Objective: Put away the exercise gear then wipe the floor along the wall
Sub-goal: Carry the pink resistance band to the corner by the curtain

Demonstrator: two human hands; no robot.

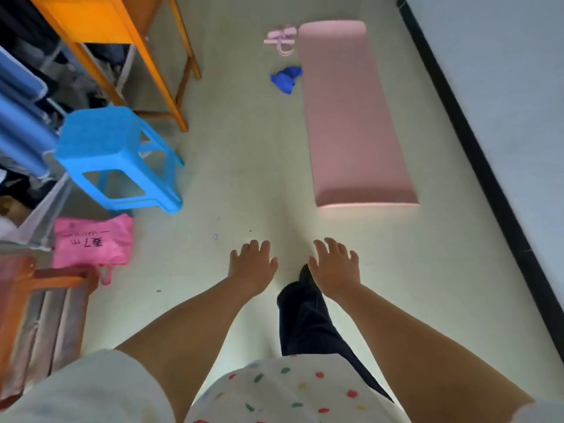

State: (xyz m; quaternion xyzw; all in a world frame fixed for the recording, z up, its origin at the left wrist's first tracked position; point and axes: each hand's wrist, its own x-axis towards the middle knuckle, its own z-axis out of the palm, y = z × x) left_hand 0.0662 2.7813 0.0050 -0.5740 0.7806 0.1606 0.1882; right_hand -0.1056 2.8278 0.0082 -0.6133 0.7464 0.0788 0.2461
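A pink exercise mat (351, 117) lies flat on the pale floor, running alongside the wall on the right. At its far left corner sits a pink pull-rope exerciser (280, 41), and just nearer lies a crumpled blue cloth (285, 79). My left hand (253, 264) and my right hand (334, 264) are both stretched out in front of me above the floor, palms down, fingers spread, holding nothing. They hover well short of the mat's near end. My dark trouser leg and foot show under the right hand.
A blue plastic stool (119, 154) stands at the left, an orange wooden table (100, 22) behind it. A pink plastic bag (91, 242) lies on the floor by an orange basket (39, 282). The white wall (503, 71) has a black baseboard (476, 148).
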